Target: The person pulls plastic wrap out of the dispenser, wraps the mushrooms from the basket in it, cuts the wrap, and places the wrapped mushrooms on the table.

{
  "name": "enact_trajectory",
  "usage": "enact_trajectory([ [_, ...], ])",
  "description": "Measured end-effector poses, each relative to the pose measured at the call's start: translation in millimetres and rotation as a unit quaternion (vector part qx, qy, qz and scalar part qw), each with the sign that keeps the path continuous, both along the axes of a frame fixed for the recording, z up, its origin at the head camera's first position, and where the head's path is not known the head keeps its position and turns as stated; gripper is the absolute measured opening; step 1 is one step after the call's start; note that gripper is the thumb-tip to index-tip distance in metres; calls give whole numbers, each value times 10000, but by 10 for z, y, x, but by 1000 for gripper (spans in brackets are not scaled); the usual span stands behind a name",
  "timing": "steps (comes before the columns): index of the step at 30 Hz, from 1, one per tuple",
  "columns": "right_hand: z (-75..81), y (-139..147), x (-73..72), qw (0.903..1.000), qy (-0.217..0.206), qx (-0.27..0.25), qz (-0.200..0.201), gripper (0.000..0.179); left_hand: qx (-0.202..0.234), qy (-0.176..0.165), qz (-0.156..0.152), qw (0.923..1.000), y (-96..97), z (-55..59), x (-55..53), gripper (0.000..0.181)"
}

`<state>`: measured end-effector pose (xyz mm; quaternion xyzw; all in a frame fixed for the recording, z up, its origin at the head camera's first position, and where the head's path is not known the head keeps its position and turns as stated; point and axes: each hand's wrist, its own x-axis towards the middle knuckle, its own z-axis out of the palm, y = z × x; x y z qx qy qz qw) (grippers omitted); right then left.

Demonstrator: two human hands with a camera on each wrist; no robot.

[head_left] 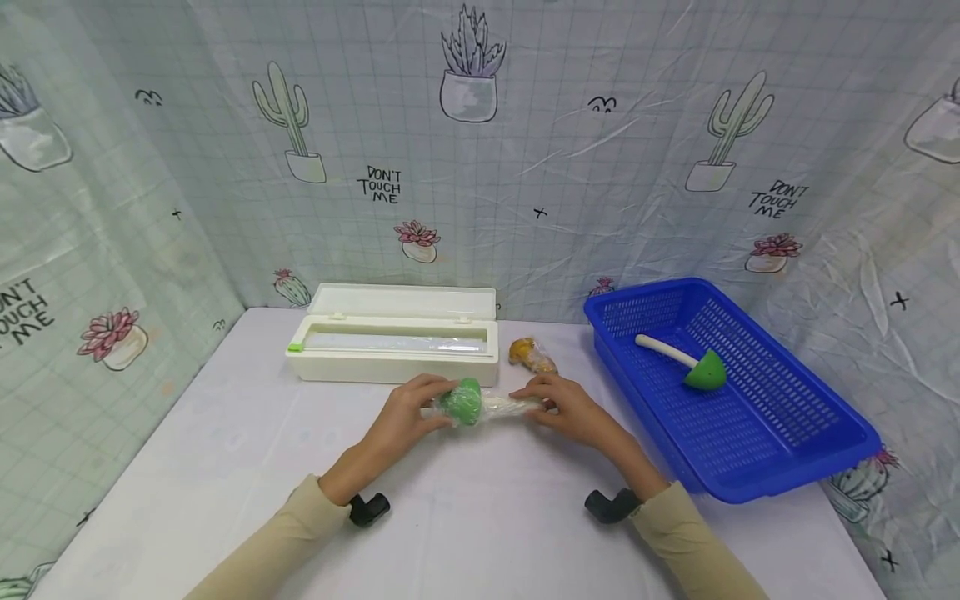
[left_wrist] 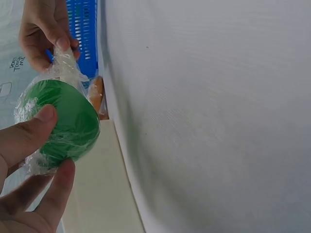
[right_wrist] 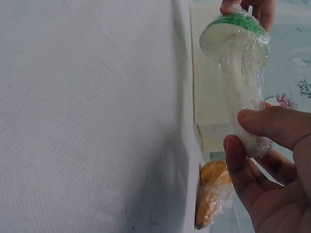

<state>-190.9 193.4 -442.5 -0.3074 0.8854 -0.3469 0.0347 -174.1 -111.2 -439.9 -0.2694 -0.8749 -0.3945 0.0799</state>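
Observation:
A toy mushroom [head_left: 463,402] with a green cap and a pale stem is held level above the table, wrapped in clear cling film [right_wrist: 253,82]. My left hand [head_left: 408,414] grips its cap between thumb and fingers; the left wrist view shows the thumb pressed on the green cap [left_wrist: 73,124]. At the other end, my right hand [head_left: 567,408] pinches the tip of the wrapped stem [right_wrist: 238,87]. Just beyond the right hand lies a smaller orange-brown mushroom [head_left: 531,355], also in film. Behind the left hand stands a white cling film box [head_left: 397,369] with its lid raised.
To the right, a blue plastic basket [head_left: 637,392] holds another green-capped mushroom [head_left: 705,371] without visible film. A white cloth [head_left: 480,525] covers the table. Printed curtains [head_left: 540,158] hang behind and at both sides.

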Motion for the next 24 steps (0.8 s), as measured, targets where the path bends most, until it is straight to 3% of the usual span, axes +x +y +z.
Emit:
enact_trajectory([
  [10, -29, 118, 18, 9992, 119, -177, -351, 34, -52, -326, -362, 9988, 139, 40, -19, 65],
  [19, -2, 208, 56, 9974, 362, -205, -587, 37, -269, -308, -323, 9986, 263, 47, -43, 66],
  [24, -4, 253, 60, 9969, 274, -297, -675, 35, -219, -366, -329, 9986, 334, 52, -58, 64],
])
